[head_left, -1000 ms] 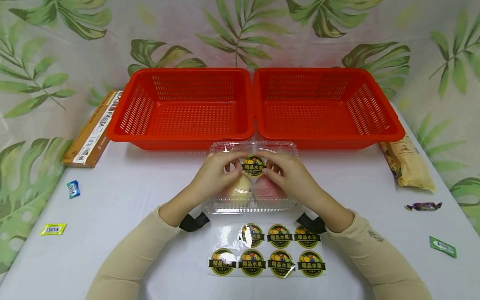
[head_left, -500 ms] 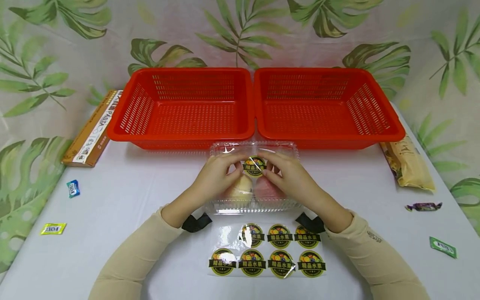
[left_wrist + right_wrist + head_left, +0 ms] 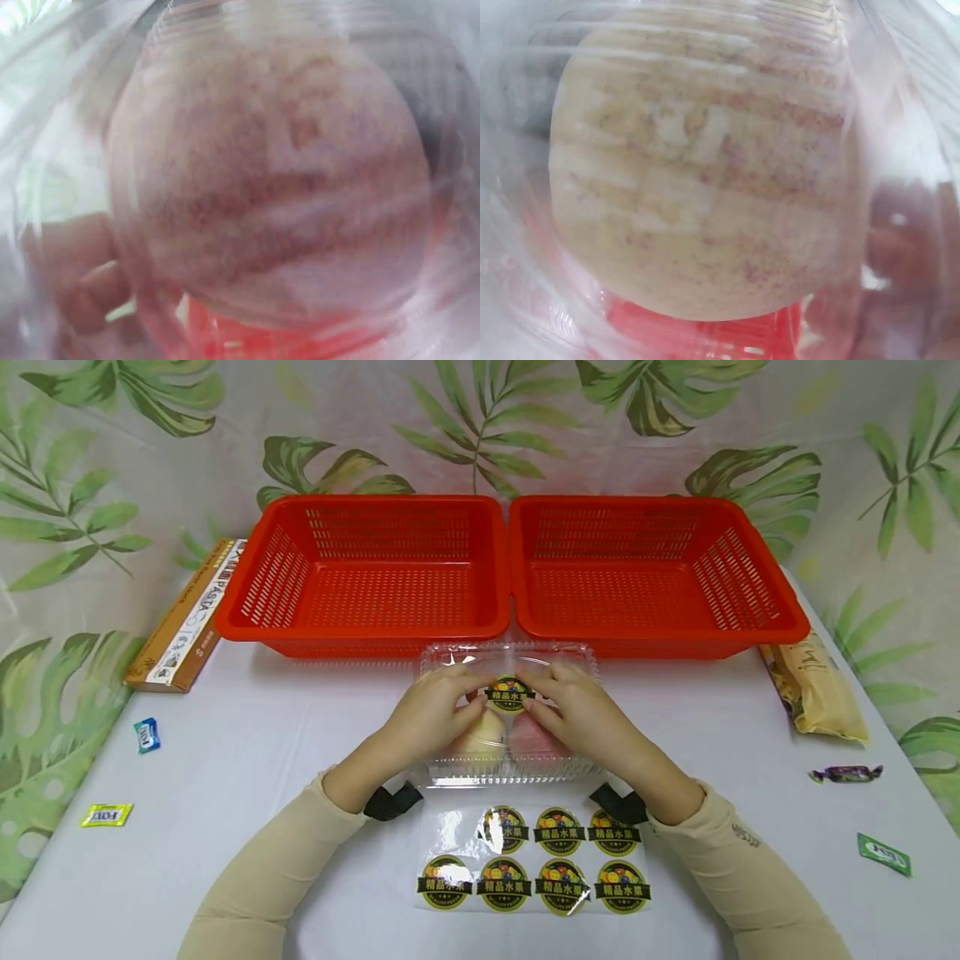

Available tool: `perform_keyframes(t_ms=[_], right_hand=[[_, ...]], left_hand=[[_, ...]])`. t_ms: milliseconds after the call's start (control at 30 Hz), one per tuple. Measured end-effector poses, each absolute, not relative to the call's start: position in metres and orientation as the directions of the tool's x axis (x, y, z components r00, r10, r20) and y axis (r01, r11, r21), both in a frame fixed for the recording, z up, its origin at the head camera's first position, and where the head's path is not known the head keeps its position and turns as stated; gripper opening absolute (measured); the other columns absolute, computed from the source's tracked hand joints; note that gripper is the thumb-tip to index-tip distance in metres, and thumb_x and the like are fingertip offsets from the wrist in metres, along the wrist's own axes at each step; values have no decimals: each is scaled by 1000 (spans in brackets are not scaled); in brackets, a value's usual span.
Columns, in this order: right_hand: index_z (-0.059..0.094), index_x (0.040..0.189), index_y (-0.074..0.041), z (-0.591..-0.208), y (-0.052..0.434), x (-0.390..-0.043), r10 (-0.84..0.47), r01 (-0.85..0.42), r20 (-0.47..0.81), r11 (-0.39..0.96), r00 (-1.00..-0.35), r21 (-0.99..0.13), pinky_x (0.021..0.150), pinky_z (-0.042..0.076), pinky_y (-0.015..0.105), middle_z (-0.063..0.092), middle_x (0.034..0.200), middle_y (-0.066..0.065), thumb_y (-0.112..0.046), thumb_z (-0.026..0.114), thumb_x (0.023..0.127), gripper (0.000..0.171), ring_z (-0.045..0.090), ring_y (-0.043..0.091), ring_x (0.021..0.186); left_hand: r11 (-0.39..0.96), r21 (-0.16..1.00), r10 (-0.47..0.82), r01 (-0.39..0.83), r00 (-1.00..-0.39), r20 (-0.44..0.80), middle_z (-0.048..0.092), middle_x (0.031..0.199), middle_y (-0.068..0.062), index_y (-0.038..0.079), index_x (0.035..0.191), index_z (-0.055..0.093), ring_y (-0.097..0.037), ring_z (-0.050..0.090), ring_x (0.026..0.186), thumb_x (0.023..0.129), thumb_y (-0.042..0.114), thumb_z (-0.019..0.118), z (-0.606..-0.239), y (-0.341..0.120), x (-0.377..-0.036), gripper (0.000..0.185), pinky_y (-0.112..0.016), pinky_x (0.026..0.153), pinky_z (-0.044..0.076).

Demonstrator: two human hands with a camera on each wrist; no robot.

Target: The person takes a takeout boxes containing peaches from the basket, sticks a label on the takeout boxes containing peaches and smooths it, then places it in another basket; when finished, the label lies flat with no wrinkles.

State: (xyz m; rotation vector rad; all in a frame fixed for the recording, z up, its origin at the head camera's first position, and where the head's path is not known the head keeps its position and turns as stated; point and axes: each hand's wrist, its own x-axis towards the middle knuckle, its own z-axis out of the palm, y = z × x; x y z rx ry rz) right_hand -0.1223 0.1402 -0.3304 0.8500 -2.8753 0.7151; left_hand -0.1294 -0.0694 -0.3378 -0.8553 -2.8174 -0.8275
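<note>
Nearest the person, a sticker sheet [image 3: 534, 860] carrying seven round fruit labels lies flat on the tabletop [image 3: 300, 760]. Just beyond it stands a clear plastic clamshell box [image 3: 510, 714] holding two pieces of fruit; the wrist views show these blurred through the ribbed lid. A round sticker [image 3: 510, 694] sits on top of the lid at its centre. The left hand [image 3: 435, 714] and right hand [image 3: 581, 714] rest on the lid, the grip of each pinching one edge of the sticker with its fingertips. Behind the box, two red baskets [image 3: 645, 572] stand side by side. A pasta box [image 3: 183, 622] lies at far left.
</note>
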Motion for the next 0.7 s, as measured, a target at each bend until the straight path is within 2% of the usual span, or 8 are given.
perform_keyframes(t_ms=[67, 200, 300, 433, 500, 667, 700], right_hand=[[57, 122, -10, -331, 141, -123, -511, -543, 192, 747, -838, -383, 71, 38, 40, 51, 86, 6, -22, 59, 87, 37, 45, 21, 78], [60, 120, -16, -333, 142, -123, -515, -554, 203, 773, -833, -308, 89, 33, 50, 48, 83, 4, -29, 58, 87, 35, 46, 22, 81], [59, 121, -21, -334, 141, -124, -511, -549, 201, 792, -836, -269, 96, 24, 55, 47, 83, 4, -36, 58, 87, 37, 45, 22, 81], [59, 120, -26, -333, 137, -125, -495, -526, 179, 805, -850, -273, 87, 32, 50, 47, 82, 4, -39, 59, 85, 38, 44, 21, 77], [60, 120, -26, -333, 136, -125, -481, -509, 166, 809, -861, -294, 88, 31, 49, 48, 81, 4, -38, 59, 85, 36, 45, 21, 78], [64, 115, -23, -332, 140, -127, -454, -479, 160, 793, -877, -377, 88, 31, 45, 50, 80, 3, -25, 63, 85, 30, 47, 21, 79], [64, 114, -22, -332, 141, -128, -452, -480, 168, 786, -876, -390, 82, 34, 42, 50, 80, 2, -22, 64, 84, 30, 47, 20, 77]], left_hand=[[699, 465, 503, 543, -836, 218, 54, 78, 3, 12, 111, 65, -15, 53, 77, 87, 20, 58, -338, -70, -130, 25, -34, 69, 43], [693, 460, 519, 555, -827, 217, 49, 70, 5, 13, 110, 64, -11, 44, 61, 88, 24, 59, -337, -71, -132, 25, -27, 54, 36], [693, 454, 520, 560, -825, 223, 46, 66, 5, 13, 110, 64, -10, 41, 58, 87, 26, 60, -337, -71, -132, 26, -25, 51, 33], [704, 436, 517, 561, -825, 228, 44, 64, 6, 13, 109, 65, -10, 39, 56, 86, 26, 61, -338, -71, -132, 27, -24, 48, 30], [705, 434, 516, 561, -825, 228, 44, 62, 6, 13, 109, 65, -10, 39, 54, 86, 26, 62, -337, -70, -132, 27, -24, 48, 29], [693, 444, 517, 568, -821, 243, 44, 60, 6, 12, 108, 65, -9, 39, 54, 86, 26, 62, -338, -69, -132, 27, -24, 48, 30], [691, 444, 517, 571, -819, 249, 44, 60, 6, 12, 108, 66, -9, 39, 54, 86, 26, 62, -338, -69, -132, 26, -24, 48, 30]])
